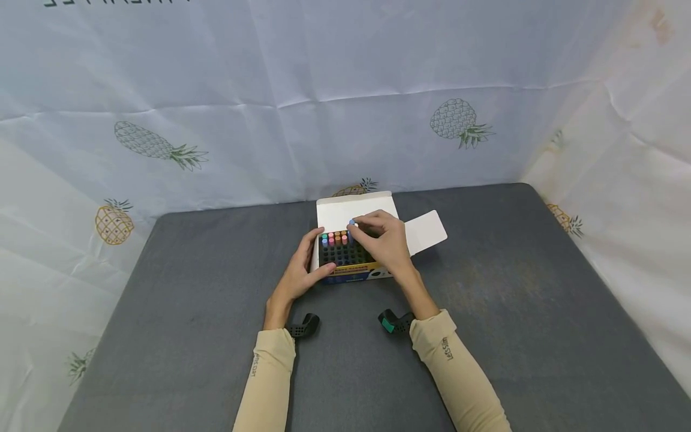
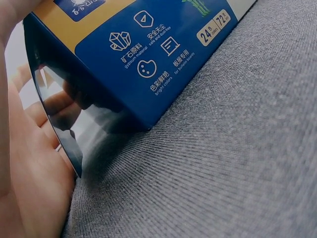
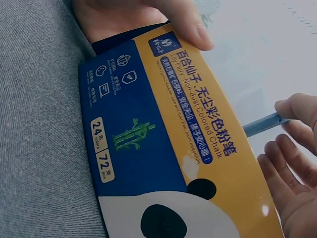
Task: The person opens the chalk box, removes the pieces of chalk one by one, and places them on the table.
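A yellow, blue and white chalk box point(image 1: 351, 277) stands with its lid up, and a black holder with many holes fills its inside. Several coloured chalk sticks point(image 1: 332, 239) poke out at the holder's back left. My left hand point(image 1: 297, 273) holds the box at its left end, thumb on the front edge point(image 3: 185, 25), fingers toward the back. Between thumb and fingertips my right hand point(image 1: 390, 240) pinches a blue chalk stick point(image 3: 265, 124) upright over the holder. Its lower end is hidden behind the box front in the right wrist view.
The white lid point(image 1: 353, 209) leans back behind the holder, and a white side flap point(image 1: 426, 233) sticks out to the right. A dark grey cloth point(image 1: 216, 330) covers the table. A pineapple-print curtain point(image 1: 324, 138) hangs behind it.
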{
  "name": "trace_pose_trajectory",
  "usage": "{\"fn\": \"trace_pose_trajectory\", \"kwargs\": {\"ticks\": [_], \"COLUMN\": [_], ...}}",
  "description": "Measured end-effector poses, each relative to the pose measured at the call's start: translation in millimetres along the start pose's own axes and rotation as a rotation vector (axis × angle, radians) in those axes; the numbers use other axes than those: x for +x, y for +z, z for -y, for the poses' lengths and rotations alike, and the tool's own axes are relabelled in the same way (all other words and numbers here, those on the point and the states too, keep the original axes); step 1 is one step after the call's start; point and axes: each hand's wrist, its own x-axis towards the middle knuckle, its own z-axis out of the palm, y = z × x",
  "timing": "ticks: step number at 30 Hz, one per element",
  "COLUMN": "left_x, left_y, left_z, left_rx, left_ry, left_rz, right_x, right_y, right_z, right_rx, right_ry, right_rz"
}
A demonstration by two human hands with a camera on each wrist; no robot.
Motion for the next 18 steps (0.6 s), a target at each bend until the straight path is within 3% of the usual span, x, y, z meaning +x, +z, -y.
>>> {"fn": "trace_pose_trajectory", "kwargs": {"ticks": [7, 18], "left_x": [0.3, 1.1], "left_y": [-0.1, -0.3], "left_z": [-0.3, -0.1], "left_rx": [-0.001, -0.006], "left_ry": [0.013, 0.004], "left_rz": [-0.002, -0.005], "right_x": [1.5, 0.8], "right_y": [-1.5, -8.0], "right_z": [6.1, 18.0], "right_rx": [0.059, 0.062], "right_ry": [-0.018, -0.015], "right_rz": [-0.007, 0.005]}}
